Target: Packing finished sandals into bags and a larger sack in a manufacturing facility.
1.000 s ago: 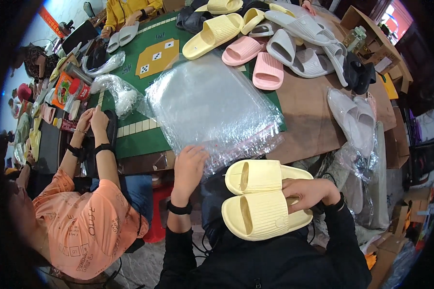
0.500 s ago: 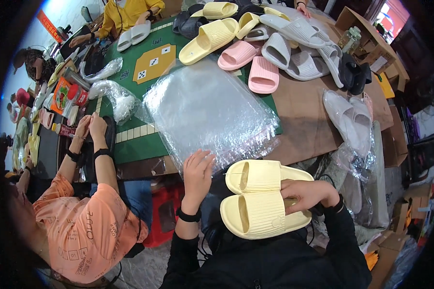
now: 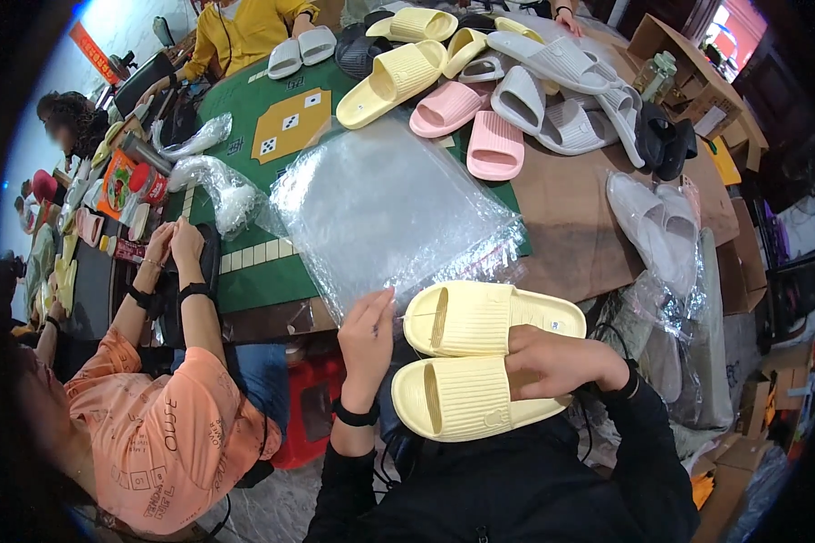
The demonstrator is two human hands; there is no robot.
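Note:
My right hand [image 3: 561,362] grips a pair of pale yellow ribbed slippers [image 3: 453,398] side by side, its fingers inside the foot openings and partly hidden. The slippers are over my lap at the table's near edge, with their toes pointing left. Just left of them, my left hand [image 3: 367,348] has its fingers pinched together at the near edge of a stack of clear plastic bags [image 3: 380,199]. How much of a bag is between the fingertips is hard to see. The stack lies flat on the table in front of me.
Loose yellow slippers [image 3: 394,81], pink slippers [image 3: 495,145] and grey slippers [image 3: 575,125] pile up beyond the bags. Bagged grey slippers [image 3: 647,222] lie at right. At left sits a person in an orange shirt [image 3: 167,434]; across the table, a yellow-sleeved person handles grey slippers [image 3: 301,52].
My right hand has brought the yellow slippers left and slightly up, closer to my left hand. My left fingers have drawn together. The far grey slippers have moved right.

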